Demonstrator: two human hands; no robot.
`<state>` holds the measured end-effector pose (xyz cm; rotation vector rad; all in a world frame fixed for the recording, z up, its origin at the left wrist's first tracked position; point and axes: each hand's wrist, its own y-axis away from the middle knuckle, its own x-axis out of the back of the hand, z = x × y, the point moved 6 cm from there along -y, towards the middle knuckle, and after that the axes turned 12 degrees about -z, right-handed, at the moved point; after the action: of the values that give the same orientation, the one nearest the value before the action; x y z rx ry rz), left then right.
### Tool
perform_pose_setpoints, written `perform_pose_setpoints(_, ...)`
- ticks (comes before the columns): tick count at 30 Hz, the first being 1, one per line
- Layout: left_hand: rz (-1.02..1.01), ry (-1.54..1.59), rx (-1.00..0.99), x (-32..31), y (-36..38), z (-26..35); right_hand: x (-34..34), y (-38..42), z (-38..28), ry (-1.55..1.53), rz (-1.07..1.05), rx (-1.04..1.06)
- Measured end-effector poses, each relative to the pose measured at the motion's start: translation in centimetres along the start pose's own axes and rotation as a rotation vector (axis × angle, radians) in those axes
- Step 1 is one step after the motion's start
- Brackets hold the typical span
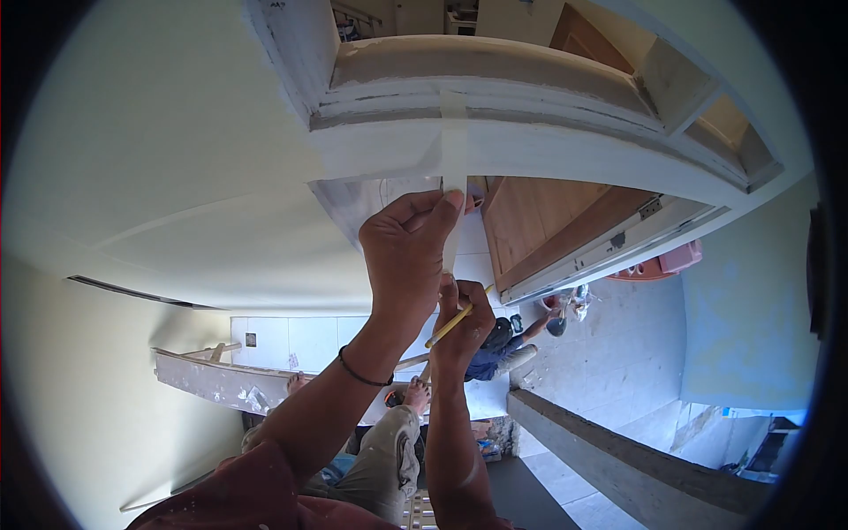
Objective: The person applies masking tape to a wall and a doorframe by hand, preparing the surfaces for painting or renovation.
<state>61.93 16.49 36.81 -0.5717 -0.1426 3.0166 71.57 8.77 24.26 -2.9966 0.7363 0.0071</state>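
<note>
A pale strip of tape (454, 146) runs down across the white door frame (380, 152) and hangs past its lower edge. My left hand (408, 252), with a dark band on the wrist, is closed and pinches the strip between thumb and fingers just under the frame. Just below it, my right hand (466, 325) is closed near the strip's lower end, its thumb and fingertip close to the strip. A yellow pencil (449, 329) sticks out slantwise between the right hand's fingers. Part of the strip is hidden behind my fingers.
A wooden door (548, 221) stands open under the frame. Below, a person in dark clothing (496, 353) crouches on the floor beside a bucket (556, 325). My bare foot (417, 393) rests by a paint-spotted plank (225, 382). A concrete ledge (618, 450) runs at the right.
</note>
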Motion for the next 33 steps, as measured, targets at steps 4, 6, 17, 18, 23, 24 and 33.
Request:
perform_pose_setpoints(4, 0.014, -0.073, 0.011, 0.1, 0.3, 0.0, 0.0, 0.0, -0.6, 0.052, 0.011, 0.029)
perform_pose_setpoints(6, 0.012, -0.05, -0.007, 0.0, 0.1, -0.2, 0.0, -0.1, -0.2, 0.062, 0.004, 0.035)
perform_pose_setpoints(17, 0.026, -0.001, -0.01, 0.8, -1.9, -1.4, -0.8, -1.0, 0.1, 0.034, -0.02, 0.017)
perform_pose_setpoints(18, 0.022, 0.007, -0.002, 0.8, -2.0, -1.6, -0.8, -1.1, 0.2, 0.04, -0.017, 0.017)
perform_pose_setpoints(23, 0.022, 0.029, -0.047, 1.1, -3.0, -2.1, -1.3, -1.7, 0.6, 0.032, -0.005, 0.019)
perform_pose_setpoints(24, 0.016, 0.035, -0.053, 1.1, -3.1, -2.1, -1.4, -1.8, 0.8, 0.008, -0.007, 0.017)
perform_pose_setpoints(33, -0.015, 0.046, -0.066, 1.5, -4.0, -2.7, -1.5, -2.3, 1.2, 0.003, -0.009, -0.016)
